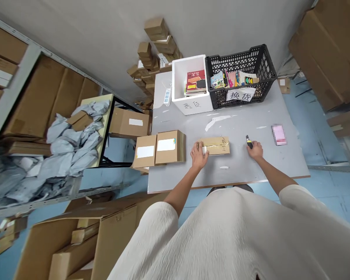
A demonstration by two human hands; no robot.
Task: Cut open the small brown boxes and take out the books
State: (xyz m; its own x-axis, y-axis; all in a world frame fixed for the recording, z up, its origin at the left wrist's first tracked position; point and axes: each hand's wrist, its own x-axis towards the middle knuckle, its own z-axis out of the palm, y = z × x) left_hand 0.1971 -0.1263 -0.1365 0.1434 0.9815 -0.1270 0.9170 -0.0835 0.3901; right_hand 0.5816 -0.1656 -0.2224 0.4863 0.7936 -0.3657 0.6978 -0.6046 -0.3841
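A small, flat cardboard box [218, 146] with handwriting on its right end lies on the grey table in front of me. My left hand [198, 157] grips its left end, fingers over the top and thumb along the near side. To the right of the box, my right hand [255, 151] is closed around a black and yellow box cutter [249, 142], held just over the tabletop and apart from the box. The cutter's tip points away from me; whether its blade is out is too small to tell.
Two labelled cartons [167, 146] stand at the table's left edge. At the back are a white foam box [192, 105] and a black crate [239, 99], both with books. A phone [279, 135] lies on the right. Grey parcels [72, 144] fill a shelf on the left.
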